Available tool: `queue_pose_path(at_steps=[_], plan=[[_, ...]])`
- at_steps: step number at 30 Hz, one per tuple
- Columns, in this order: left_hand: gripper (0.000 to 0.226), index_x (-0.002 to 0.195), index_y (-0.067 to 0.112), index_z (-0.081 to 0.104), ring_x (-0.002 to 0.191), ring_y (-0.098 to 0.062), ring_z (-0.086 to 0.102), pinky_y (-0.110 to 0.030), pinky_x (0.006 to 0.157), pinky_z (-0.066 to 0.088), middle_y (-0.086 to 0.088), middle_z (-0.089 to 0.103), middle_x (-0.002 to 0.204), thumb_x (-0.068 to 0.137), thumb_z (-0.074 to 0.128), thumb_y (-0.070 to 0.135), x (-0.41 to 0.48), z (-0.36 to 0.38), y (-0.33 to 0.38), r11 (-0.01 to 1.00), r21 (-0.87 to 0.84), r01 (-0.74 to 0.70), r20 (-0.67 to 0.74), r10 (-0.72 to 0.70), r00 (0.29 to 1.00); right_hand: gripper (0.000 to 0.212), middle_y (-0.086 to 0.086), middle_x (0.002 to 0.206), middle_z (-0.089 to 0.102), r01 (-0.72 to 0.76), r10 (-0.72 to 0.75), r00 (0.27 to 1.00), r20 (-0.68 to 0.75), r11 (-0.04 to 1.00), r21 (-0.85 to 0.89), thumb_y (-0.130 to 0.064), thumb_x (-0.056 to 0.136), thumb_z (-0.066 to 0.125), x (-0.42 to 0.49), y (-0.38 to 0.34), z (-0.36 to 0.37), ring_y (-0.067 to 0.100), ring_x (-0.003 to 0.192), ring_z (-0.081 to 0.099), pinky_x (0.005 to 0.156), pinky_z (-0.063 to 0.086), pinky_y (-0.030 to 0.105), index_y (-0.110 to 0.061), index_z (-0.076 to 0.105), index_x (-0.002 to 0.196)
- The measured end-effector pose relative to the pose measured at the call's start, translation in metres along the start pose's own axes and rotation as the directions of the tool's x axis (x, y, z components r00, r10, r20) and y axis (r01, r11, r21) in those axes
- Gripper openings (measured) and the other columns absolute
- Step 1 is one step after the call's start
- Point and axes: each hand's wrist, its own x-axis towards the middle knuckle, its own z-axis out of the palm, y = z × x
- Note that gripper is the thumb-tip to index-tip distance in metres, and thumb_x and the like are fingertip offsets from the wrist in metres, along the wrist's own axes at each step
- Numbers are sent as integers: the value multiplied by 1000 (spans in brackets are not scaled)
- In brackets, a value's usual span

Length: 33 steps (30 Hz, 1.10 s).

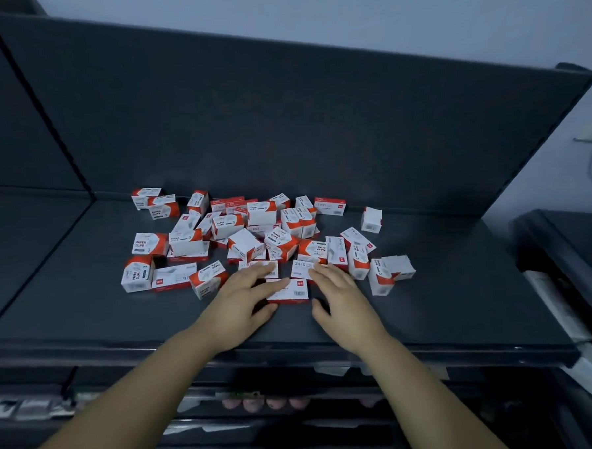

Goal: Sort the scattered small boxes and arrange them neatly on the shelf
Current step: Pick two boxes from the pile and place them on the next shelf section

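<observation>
Several small white-and-red boxes (pixel 250 233) lie scattered in a heap on the dark shelf (pixel 86 314); some read "PAPER CLIPS", flatter ones read "24/6". My left hand (pixel 243 295) lies with straight fingers on a flat staple box (pixel 291 291) at the heap's near edge, thumb against the box's near side. My right hand (pixel 339 297) rests beside it, fingertips touching another flat 24/6 box (pixel 301 269). Neither hand has a box lifted.
The shelf has a dark upright back panel (pixel 282 122) and a front lip (pixel 294 355). A neighbouring shelf bay (pixel 20 221) lies to the left. Lower shelves with small goods (pixel 262 403) show below. A dark unit (pixel 570 244) stands at right.
</observation>
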Motion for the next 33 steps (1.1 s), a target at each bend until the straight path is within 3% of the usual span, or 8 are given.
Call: queue_pose_path(at_steps=[4, 8, 11, 14, 17, 22, 29, 33], plan=[[50, 142, 42, 44, 142, -14, 26, -36, 118, 21, 9, 34, 153, 96, 58, 29, -1, -2, -4, 999, -32, -17, 15, 17, 1000, 53, -6, 152, 38, 4, -10, 997, -78, 997, -72, -31, 96, 51, 0, 0, 3, 13, 142, 27, 120, 22, 31, -19, 43, 146], [51, 148, 36, 37, 143, -16, 23, -34, 118, 18, 6, 30, 156, 99, 51, 31, -2, 0, -6, 994, 43, -97, 41, 95, 995, 55, -7, 150, 39, -10, 7, 997, -78, 999, -42, -38, 93, 49, 0, -1, 2, 12, 140, 28, 119, 25, 34, -20, 45, 144], [52, 150, 33, 34, 143, -14, 21, -29, 116, 11, 6, 28, 156, 100, 50, 30, -2, 0, -4, 992, 40, -118, 42, 117, 992, 65, -11, 154, 28, 45, -47, 998, -37, 998, -49, -46, 82, 35, -2, -5, 1, 13, 144, 16, 120, 18, 38, -27, 41, 144], [57, 152, 28, 27, 144, -11, 15, -18, 113, 0, 9, 24, 157, 100, 45, 39, -2, -1, -4, 997, -13, -80, 45, 80, 996, 63, -13, 156, 20, 99, -98, 995, 9, 993, -61, -44, 85, 46, 1, -10, 4, 12, 145, 7, 120, 8, 37, -30, 37, 145], [67, 153, 28, 22, 144, -7, 12, -13, 111, -6, 12, 22, 157, 92, 29, 55, -2, -1, -3, 997, -25, -69, 48, 70, 996, 59, -11, 153, 28, 91, -94, 995, -38, 993, -79, -51, 86, 49, 5, -13, 10, 12, 143, 12, 120, 11, 38, -30, 44, 141], [64, 151, 32, 23, 141, 3, 12, -19, 117, 5, 18, 24, 153, 97, 57, 29, -2, -6, -2, 984, -178, -27, 63, 38, 997, 46, -11, 149, 37, 107, -110, 992, -53, 992, -62, -48, 88, 54, 9, -14, 11, 14, 142, 18, 117, 15, 38, -31, 57, 130], [77, 151, 33, 24, 137, 12, 26, -11, 114, 21, 23, 33, 147, 90, 68, 15, -6, -33, -1, 874, -481, 70, 8, -76, 997, 42, -18, 131, 49, 146, -131, 984, -118, 982, 124, -37, 84, 66, 23, -37, -4, 2, 125, 35, 107, 20, 30, -29, 56, 125], [76, 151, 27, 27, 134, 4, 35, -16, 112, 27, 16, 41, 143, 89, 68, 14, -6, -37, 0, 882, -461, 95, -42, -128, 991, 43, -15, 124, 54, 123, -112, 988, -109, 987, 104, -37, 86, 61, 43, -58, 1, 8, 117, 45, 106, 26, 34, -29, 52, 128]])
